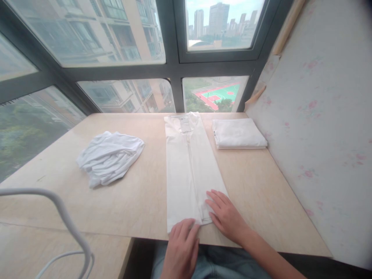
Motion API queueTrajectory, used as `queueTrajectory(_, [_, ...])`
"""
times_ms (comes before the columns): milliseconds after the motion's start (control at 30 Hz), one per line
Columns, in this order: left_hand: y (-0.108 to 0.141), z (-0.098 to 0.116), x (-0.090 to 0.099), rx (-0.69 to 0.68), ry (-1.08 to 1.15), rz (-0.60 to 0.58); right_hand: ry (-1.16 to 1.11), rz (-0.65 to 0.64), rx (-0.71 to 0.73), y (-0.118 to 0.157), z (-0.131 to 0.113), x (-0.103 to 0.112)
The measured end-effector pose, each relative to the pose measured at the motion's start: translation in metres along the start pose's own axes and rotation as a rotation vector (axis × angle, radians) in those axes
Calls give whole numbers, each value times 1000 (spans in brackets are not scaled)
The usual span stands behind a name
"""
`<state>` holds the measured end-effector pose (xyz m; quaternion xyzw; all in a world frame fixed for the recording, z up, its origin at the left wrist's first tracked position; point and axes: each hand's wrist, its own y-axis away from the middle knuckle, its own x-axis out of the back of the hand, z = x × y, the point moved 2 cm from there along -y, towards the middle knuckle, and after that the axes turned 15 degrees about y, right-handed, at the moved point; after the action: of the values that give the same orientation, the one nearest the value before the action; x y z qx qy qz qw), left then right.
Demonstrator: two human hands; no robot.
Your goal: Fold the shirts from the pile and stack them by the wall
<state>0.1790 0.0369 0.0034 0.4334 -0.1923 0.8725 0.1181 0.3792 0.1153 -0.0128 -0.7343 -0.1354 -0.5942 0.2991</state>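
Observation:
A white shirt (186,166), folded into a long narrow strip, lies flat on the light wooden surface (151,201), its collar toward the window. At its near lower edge rests my left hand (183,242), fingers bent over the hem; whether cloth is pinched under them is hidden. My right hand (225,215) lies on the shirt's lower right part with its fingers spread. To the right, near the wall, sits a neatly folded white cloth (240,133). A crumpled white cloth (110,157) lies on the left.
A grey-white curved tube (65,213) crosses the lower left in front of the surface. Dark window frames (174,71) stand at the back, and a flowered wall (325,128) bounds the right side. The surface's front edge runs just below my hands.

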Motion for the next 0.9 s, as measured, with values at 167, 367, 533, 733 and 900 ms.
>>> queueTrajectory(167, [9, -6, 9, 13, -5, 113, -64, -25, -6, 26, 8, 13])
queueTrajectory(367, [0, -18, 11, 41, -33, 176, -87, 17, -54, 38, 23, 14])
queueTrajectory(533, [-7, -16, 6, 39, -14, 113, -85, 22, -42, 38, 26, 14])
queueTrajectory(733, [-10, -13, 6, 73, -3, 82, -51, 0, 11, 35, 18, 20])
queueTrajectory(900, [-12, -10, 4, 89, 12, 61, -25, -14, 44, 31, 10, 19])
